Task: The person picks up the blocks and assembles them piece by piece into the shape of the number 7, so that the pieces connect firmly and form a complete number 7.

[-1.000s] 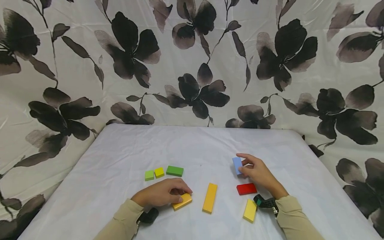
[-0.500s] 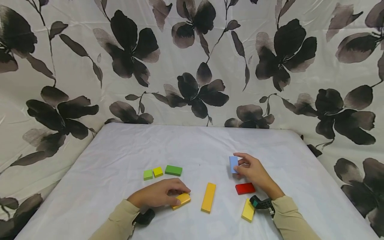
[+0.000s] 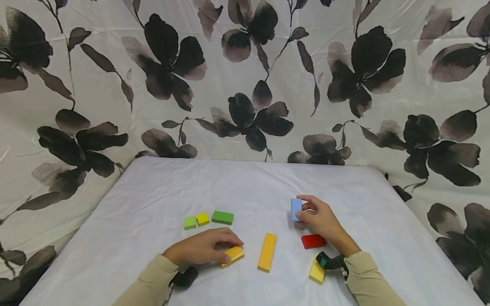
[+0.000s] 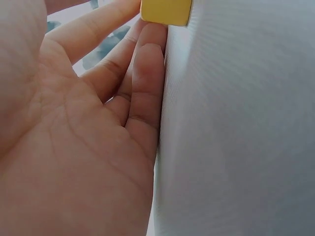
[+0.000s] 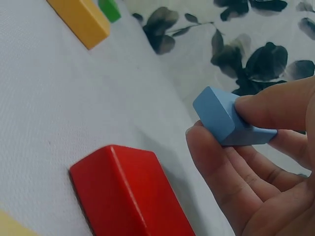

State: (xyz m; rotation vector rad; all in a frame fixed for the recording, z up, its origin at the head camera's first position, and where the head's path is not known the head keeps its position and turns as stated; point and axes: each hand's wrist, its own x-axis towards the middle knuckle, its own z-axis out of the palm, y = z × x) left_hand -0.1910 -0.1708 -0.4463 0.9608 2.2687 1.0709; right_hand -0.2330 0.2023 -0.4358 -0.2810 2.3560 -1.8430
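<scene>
My right hand (image 3: 317,216) pinches a light blue block (image 3: 296,209) between thumb and fingers, at the right of the table. In the right wrist view the blue block (image 5: 221,118) is held up off the cloth, beyond a red block (image 5: 128,191). On the left, my left hand (image 3: 206,247) holds a short orange-yellow block (image 3: 233,256) with the thumb along its near side and the fingers over its far side. Only one end of that yellow block (image 4: 166,11) shows at the top of the left wrist view; the other fingers lie against the cloth.
Between the hands lies a longer orange block (image 3: 266,253). A yellow block (image 3: 317,273) sits partly under the right wrist's strap. Farther back on the left are a light green cube (image 3: 189,223), a yellow cube (image 3: 203,219) and a green block (image 3: 223,217). White cloth (image 3: 245,182) covers the table.
My right hand has carried the blue block a little to the left. The left hand and its block have stayed in nearly the same place.
</scene>
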